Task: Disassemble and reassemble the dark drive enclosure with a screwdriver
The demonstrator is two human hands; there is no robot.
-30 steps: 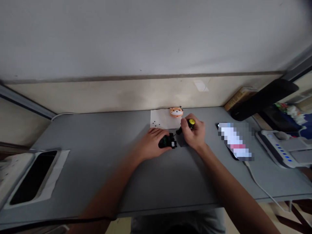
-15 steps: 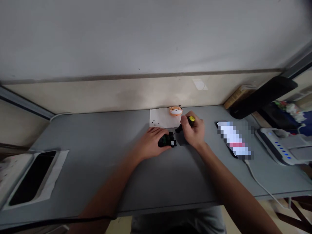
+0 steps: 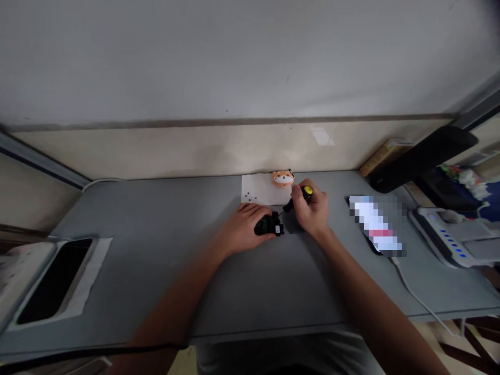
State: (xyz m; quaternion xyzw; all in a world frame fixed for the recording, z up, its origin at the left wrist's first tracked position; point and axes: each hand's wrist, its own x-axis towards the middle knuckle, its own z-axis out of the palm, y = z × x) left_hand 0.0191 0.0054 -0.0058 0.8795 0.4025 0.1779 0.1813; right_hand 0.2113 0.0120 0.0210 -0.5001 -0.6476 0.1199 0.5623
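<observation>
My left hand (image 3: 246, 227) is closed around a small opened black device (image 3: 273, 224), which lies on the grey table with a green circuit board showing inside. In my right hand (image 3: 313, 211) is a screwdriver (image 3: 289, 205) with a black handle and yellow end. Its thin shaft slants down to the left, its tip at the device's upper right part; whether it touches a screw is too small to see. Just behind, a white paper sheet (image 3: 261, 190) carries several tiny dark bits, perhaps screws, and an orange and white animal-faced case (image 3: 283, 177).
To the right, a lit phone (image 3: 373, 221) lies with a white cable (image 3: 410, 289) attached, beside a grey power strip (image 3: 441, 234). A black cylinder (image 3: 422, 159) leans at the back right. At the left lies a dark-screened phone (image 3: 54, 281) on white paper. A wall borders the table's back.
The view has shifted very slightly. Both hands, the device and the screwdriver keep practically the same places.
</observation>
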